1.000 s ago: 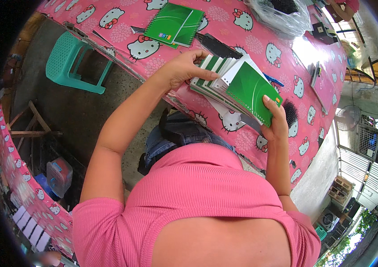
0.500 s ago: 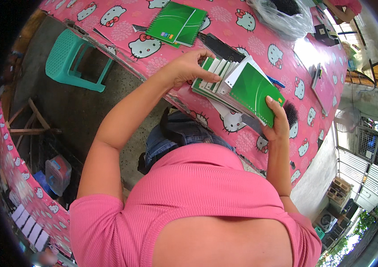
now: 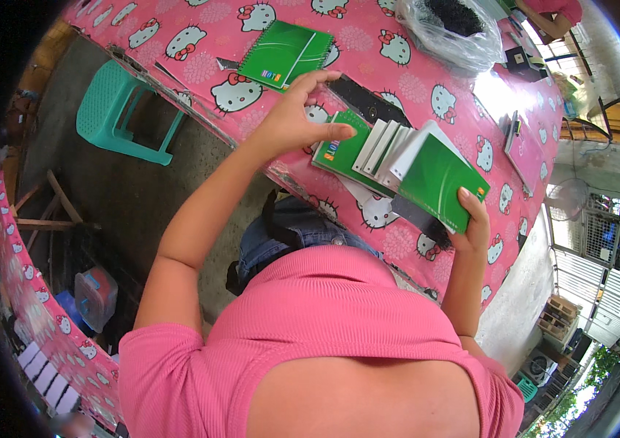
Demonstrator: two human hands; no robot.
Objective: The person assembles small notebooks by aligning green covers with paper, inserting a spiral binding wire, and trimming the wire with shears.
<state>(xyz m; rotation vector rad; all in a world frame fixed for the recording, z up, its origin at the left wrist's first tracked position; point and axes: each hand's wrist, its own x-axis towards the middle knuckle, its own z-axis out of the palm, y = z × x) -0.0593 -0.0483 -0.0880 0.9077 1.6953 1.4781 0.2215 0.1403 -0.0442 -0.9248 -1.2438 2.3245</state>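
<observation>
My right hand [image 3: 472, 223] grips the right end of a fanned bundle of green-covered notebooks [image 3: 441, 179], thumb on top of the front cover. White page edges and green covers show in steps along the bundle. At its left end lies a green notebook cover [image 3: 346, 150] with spiral-edge holes or coils too small to make out. My left hand [image 3: 299, 120] is open beside that end, fingers spread and thumb close over the cover; whether it touches cannot be told. Beneath the bundle, a black flat bar [image 3: 370, 102] runs across the table.
Spiral-bound green notebooks [image 3: 280, 55] lie at the far left on the pink patterned tablecloth [image 3: 412, 91]. Farther right are a clear plastic bag [image 3: 448, 44] with black contents, a black box [image 3: 525, 62] and a pink pad [image 3: 523, 150]. A turquoise stool [image 3: 109, 109] stands left of the table.
My left hand has let go of the bundle's left end and opened. My right hand has moved slightly right and nearer with the bundle, which is more spread out, baring a cover on the left.
</observation>
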